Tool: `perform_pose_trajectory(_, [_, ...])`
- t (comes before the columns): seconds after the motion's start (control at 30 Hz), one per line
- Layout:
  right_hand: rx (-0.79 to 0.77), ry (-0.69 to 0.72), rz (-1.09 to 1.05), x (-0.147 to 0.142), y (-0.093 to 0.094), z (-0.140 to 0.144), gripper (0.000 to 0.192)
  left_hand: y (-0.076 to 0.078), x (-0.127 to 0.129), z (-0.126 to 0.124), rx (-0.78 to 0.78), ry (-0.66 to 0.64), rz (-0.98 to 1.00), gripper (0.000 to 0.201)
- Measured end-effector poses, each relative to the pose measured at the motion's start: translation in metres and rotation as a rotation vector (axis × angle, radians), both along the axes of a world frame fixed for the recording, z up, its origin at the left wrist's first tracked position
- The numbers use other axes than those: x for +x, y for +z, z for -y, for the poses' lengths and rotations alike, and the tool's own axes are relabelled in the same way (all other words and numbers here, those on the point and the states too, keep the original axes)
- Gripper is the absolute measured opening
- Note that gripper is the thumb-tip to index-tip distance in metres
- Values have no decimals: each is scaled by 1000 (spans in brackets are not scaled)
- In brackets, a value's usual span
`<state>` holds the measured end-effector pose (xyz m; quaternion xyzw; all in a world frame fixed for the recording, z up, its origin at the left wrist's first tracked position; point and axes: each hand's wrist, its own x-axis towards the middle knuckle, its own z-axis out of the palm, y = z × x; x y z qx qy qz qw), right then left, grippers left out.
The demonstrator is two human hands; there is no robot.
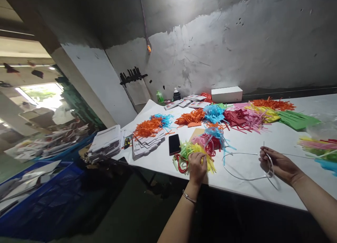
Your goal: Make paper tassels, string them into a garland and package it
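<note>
My left hand (198, 165) has its fingers curled on the yellow paper fringe (210, 163) at the table's front edge. Light green strips (185, 149), a pink and dark red fringe (210, 144) and a blue fringe (214, 131) bunch up against it. A red cord (181, 165) lies looped just left of that hand. Over the table at the right, my right hand (280, 165) pinches a thin white cord (244, 179), which curves in a wide loop towards the left hand. Part of the cord's path is hidden behind the fingers.
A black phone (174, 144) lies left of the bunch. Stacked cards (147, 146) and an orange fringe (147, 127) are farther left. More coloured fringes (237, 118) line the back, before a white box (226, 94). A blue bin (44, 197) stands on the floor.
</note>
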<state>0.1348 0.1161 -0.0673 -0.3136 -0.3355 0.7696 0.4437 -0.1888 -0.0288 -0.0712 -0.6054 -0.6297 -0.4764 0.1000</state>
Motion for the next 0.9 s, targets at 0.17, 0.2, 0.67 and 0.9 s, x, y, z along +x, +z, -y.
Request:
perform_pose_trajectory(0.17, [-8, 4, 16, 3, 0, 1, 18, 2, 5, -1, -40, -24, -33, 10])
perform_pose_trajectory(0.2, [-9, 3, 15, 3, 1, 1, 18, 2, 6, -1, -44, -28, -38, 10])
perform_pose_trajectory(0.67, [-66, -48, -4, 1, -12, 0, 26, 3, 2, 17, 95, 65, -51, 19])
perform_pose_trajectory(0.9, [-256, -89, -38, -1, -30, -8, 40, 58, -88, 6, -139, 276, -38, 31])
